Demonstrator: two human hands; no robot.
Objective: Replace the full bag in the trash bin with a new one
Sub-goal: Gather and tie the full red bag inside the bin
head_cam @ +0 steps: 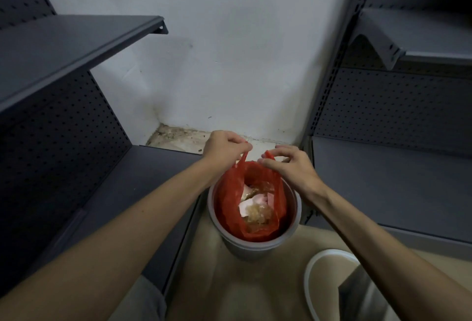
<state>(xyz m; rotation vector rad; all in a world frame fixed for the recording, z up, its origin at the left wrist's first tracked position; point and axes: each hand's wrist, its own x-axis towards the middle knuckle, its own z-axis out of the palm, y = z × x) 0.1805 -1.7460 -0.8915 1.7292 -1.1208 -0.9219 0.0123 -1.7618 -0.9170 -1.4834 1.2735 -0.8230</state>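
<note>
Pinching red bag (229,193) handles in bin (255,246), both hands (224,147).

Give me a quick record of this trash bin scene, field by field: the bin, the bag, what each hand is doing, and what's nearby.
bin: grey round trash bin on the floor, between dark shelving units
bag: red bag, still inside the bin, mouth open
contents: pale scraps and crumpled clear plastic
left hand: left hand pinching one bag handle
right hand: right hand pinching the other handle
nearby: white ring on the floor, lower right
new bag: not in view
</note>
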